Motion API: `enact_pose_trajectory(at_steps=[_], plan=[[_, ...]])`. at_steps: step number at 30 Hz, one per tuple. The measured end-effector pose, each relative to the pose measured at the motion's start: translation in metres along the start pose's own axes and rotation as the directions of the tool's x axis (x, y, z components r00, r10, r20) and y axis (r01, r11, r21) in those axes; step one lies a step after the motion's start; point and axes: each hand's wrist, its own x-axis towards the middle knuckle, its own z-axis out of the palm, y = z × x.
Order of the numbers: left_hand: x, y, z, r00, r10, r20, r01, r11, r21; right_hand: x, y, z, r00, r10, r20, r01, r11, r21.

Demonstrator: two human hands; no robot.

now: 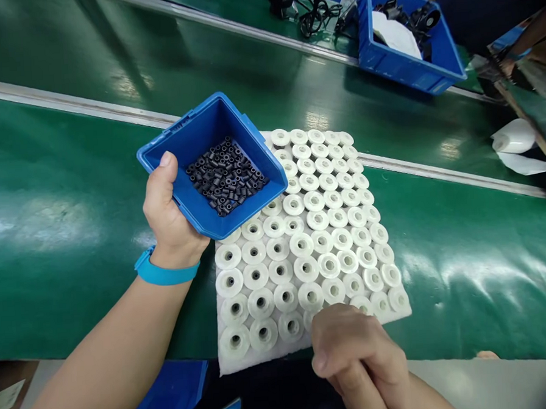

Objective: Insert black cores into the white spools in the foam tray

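My left hand (170, 210), with a light-blue wristband (166, 270), grips a blue plastic bin (191, 135) by its near-left rim, thumb over the edge. The bin is tilted toward me, and many small black tubular sleeves (226, 176) lie in it. Under and beside the bin, a white foam sheet (280, 349) carries rows of white flanged round pieces (330, 265). Dark centres show in the left rows; those at the right look pale. My right hand (358, 352) is closed over the sheet's near edge, fingers curled; whatever they pinch is hidden.
The sheet rests on a green work surface (477, 255) crossed by metal strips. At the back right stands a larger blue crate (407, 69) with black parts, beside a coiled black cable (313, 19). A white roll (514, 137) lies at the right. Below left is another blue container (173, 387).
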Motion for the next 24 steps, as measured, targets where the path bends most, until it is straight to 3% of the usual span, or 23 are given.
enact_pose_trajectory(at_steps=[4,13,17,21,24], plan=[[0.002,0.002,-0.003,0.999,-0.037,-0.04,0.037,0.999,0.018,0.003,0.011,0.002,0.995,0.036,-0.093,-0.023,0.989,0.146],[-0.004,0.007,0.002,0.992,-0.041,-0.122,0.045,0.999,0.024,0.02,0.012,0.014,0.973,-0.224,0.058,0.22,0.973,0.073],[-0.01,0.01,0.007,0.99,-0.064,-0.123,0.069,0.997,0.036,0.023,0.013,0.014,0.983,-0.183,0.0,0.183,0.98,0.079],[-0.015,0.014,0.011,0.983,-0.108,-0.146,0.119,0.991,0.068,0.018,0.013,0.018,0.958,-0.284,0.028,0.282,0.957,0.074],[-0.016,0.018,0.007,0.971,-0.162,-0.174,0.184,0.975,0.121,0.016,0.013,0.019,0.982,-0.186,-0.023,0.187,0.979,0.079]])
